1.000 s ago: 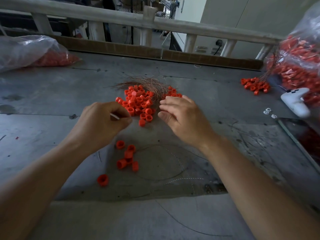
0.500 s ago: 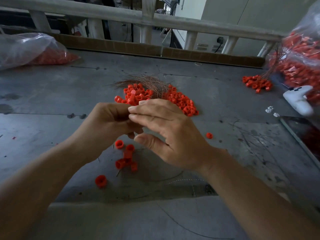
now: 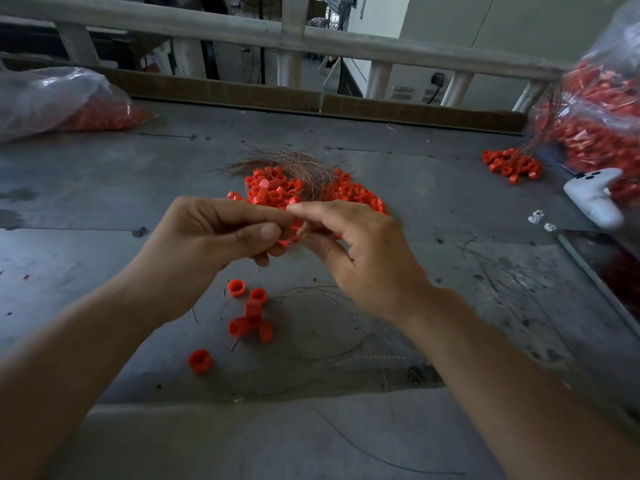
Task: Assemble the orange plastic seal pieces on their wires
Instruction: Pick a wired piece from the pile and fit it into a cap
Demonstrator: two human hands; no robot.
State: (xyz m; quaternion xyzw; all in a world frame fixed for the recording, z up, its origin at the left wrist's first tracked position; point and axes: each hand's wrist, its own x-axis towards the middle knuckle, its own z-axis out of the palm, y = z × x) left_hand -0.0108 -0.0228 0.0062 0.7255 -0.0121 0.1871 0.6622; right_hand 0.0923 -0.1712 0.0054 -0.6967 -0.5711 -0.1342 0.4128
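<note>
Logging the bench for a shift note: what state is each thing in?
Left hand: grips a seal piece.
Right hand: pinches the same piece.
Pile: loose, wires tangled among it.
Near pieces: scattered, lying loose.
Left bag: slumped, partly filled.
Right bag: bulging full.

Dim, cool overall; brightest beyond far railing (image 3: 346,39). Soft shadows on near table (image 3: 104,209). Glare on far-left plastic bag (image 3: 52,95). Orange seal pieces (image 3: 273,188) sharp; far-right bag (image 3: 606,98) blurred; edges bowed.

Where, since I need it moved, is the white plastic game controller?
Head view, far right: the white plastic game controller lies beside the clear bag of orange seals.
</note>
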